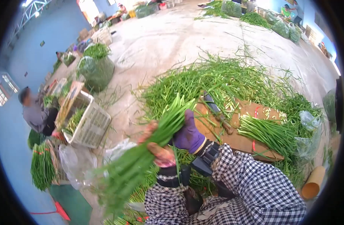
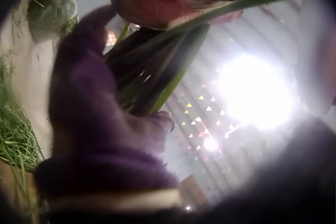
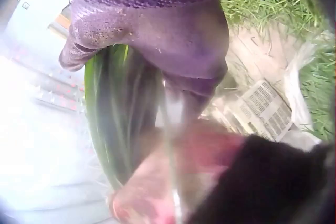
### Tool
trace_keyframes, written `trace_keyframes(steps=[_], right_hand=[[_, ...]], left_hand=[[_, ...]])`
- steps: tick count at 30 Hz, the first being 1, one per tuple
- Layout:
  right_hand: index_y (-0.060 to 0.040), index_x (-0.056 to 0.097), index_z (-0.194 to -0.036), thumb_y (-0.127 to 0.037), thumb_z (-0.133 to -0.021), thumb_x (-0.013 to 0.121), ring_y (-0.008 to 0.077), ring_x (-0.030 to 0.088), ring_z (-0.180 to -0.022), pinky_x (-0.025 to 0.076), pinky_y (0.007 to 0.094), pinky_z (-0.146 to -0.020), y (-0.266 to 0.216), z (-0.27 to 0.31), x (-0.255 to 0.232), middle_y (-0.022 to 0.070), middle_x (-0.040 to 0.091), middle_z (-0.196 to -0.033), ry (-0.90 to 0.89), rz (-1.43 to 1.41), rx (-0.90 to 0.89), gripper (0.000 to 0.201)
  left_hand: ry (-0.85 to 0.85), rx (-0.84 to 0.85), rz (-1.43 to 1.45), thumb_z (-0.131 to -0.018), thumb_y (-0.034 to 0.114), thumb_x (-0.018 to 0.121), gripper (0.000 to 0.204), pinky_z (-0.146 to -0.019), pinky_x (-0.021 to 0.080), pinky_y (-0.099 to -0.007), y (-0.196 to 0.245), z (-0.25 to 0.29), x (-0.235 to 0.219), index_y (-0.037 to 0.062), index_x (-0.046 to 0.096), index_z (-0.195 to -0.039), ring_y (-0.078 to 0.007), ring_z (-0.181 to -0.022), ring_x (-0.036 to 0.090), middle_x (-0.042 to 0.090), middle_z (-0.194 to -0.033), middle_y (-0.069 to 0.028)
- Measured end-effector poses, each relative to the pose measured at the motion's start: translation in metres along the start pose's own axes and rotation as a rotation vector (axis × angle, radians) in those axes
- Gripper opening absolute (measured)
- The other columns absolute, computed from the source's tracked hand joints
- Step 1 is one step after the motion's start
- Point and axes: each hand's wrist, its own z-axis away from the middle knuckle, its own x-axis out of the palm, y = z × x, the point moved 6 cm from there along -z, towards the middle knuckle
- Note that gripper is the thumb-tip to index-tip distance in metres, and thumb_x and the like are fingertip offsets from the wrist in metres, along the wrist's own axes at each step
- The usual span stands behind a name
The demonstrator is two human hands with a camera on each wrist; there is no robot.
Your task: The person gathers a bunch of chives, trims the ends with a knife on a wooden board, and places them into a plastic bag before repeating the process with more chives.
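You held the bundle of green stalks [image 1: 149,150] up over your lap, left hand [image 1: 161,153] wrapped round its middle, fingers curled tight on it, right hand [image 1: 188,135] in the purple glove gripping just above. Squaring the cut ends evenly would have served best. Beyond, the knife [image 1: 217,110] lay on the board [image 1: 250,142], amid loose greens [image 1: 224,80] on the floor.
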Motion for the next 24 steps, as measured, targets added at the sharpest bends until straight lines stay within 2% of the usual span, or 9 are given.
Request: trace_keyframes(steps=[2,3,6,9,14,16,17,20,24], right_hand=[[-0.0074,0.043,-0.121,-0.059,-0.072,0.057,0.0280,0.047,-0.111,0.035,0.0442,-0.098,-0.023,0.000,0.006,0.0170,0.051,-0.116,0.032,0.009,0.042,0.072],[-0.0054,0.042,-0.121,-0.049,-0.077,0.058,0.0275,0.049,-0.108,0.038,0.0420,-0.096,-0.042,-0.001,0.009,0.0171,0.053,-0.113,0.049,0.077,0.006,0.064],[-0.0026,0.037,-0.126,-0.036,-0.079,0.061,0.0248,0.055,-0.099,0.047,0.0368,-0.087,-0.089,0.014,0.029,0.0121,0.060,-0.099,0.072,0.287,-0.085,0.063],[-0.0018,0.034,-0.127,-0.031,-0.076,0.065,0.0227,0.058,-0.092,0.050,0.0352,-0.079,-0.120,0.030,0.035,0.0104,0.061,-0.092,0.077,0.503,0.013,0.066],[-0.0008,0.037,-0.124,-0.024,-0.069,0.072,0.0199,0.060,-0.082,0.048,0.0318,-0.073,-0.118,0.041,0.024,0.0093,0.061,-0.087,0.104,0.862,0.127,0.069],[0.0004,0.037,-0.124,-0.020,-0.066,0.075,0.0186,0.059,-0.084,0.047,0.0310,-0.074,-0.096,0.044,0.010,0.0091,0.060,-0.088,-0.025,1.078,0.245,0.072],[-0.0037,0.043,-0.121,-0.006,-0.068,0.071,0.0116,0.054,-0.087,0.046,0.0286,-0.077,-0.086,0.047,0.003,0.0033,0.058,-0.100,-0.038,1.130,0.286,0.060],[-0.0048,0.044,-0.120,-0.008,-0.068,0.073,0.0100,0.052,-0.088,0.046,0.0276,-0.076,-0.058,0.058,-0.014,0.0018,0.057,-0.100,-0.124,1.253,0.532,0.059],[-0.0047,0.048,-0.114,-0.011,-0.068,0.073,0.0100,0.053,-0.084,0.046,0.0272,-0.074,-0.038,0.068,-0.017,0.0023,0.058,-0.095,-0.084,1.265,0.899,0.053]], left_hand=[[-0.141,0.346,-0.117,-0.084,0.035,0.053,0.040,-0.078,0.046,-0.0362,-0.003,0.014,0.016,0.0031,0.045,-0.108,-0.0247,-0.087,0.055,0.054,-0.101,-0.0148],[-0.212,-0.265,0.388,-0.082,0.027,0.056,0.038,-0.078,0.048,-0.0371,-0.031,0.020,0.015,0.0045,0.045,-0.111,-0.0278,-0.086,0.057,0.054,-0.100,-0.0183],[-0.177,-1.124,0.369,-0.078,0.018,0.059,0.045,-0.088,0.044,-0.0403,-0.036,0.053,0.035,0.0090,0.043,-0.119,-0.0317,-0.099,0.054,0.051,-0.113,-0.0188],[-0.933,-0.025,-0.404,-0.074,0.016,0.066,0.061,-0.097,0.035,-0.0380,-0.011,0.038,0.045,0.0069,0.037,-0.127,-0.0288,-0.116,0.043,0.042,-0.128,-0.0137],[-0.708,-0.442,-0.352,-0.074,0.011,0.065,0.067,-0.099,0.032,-0.0370,-0.054,0.016,-0.006,0.0042,0.031,-0.131,-0.0266,-0.119,0.039,0.039,-0.130,-0.0158],[-0.408,-0.689,0.125,-0.074,0.006,0.063,0.066,-0.099,0.033,-0.0362,-0.064,0.014,-0.016,0.0033,0.030,-0.131,-0.0255,-0.119,0.039,0.039,-0.130,-0.0154],[-0.442,-0.723,0.228,-0.073,0.004,0.062,0.067,-0.098,0.033,-0.0349,-0.064,0.015,-0.012,0.0033,0.028,-0.131,-0.0244,-0.119,0.039,0.039,-0.129,-0.0139],[-0.533,-0.968,0.232,-0.073,0.006,0.064,0.071,-0.098,0.033,-0.0338,-0.071,0.028,-0.009,0.0034,0.026,-0.132,-0.0240,-0.120,0.039,0.039,-0.129,-0.0140],[-0.530,-0.793,0.511,-0.070,0.012,0.069,0.074,-0.093,0.040,-0.0354,-0.043,0.018,0.011,0.0037,0.028,-0.130,-0.0253,-0.116,0.042,0.044,-0.123,-0.0138]])
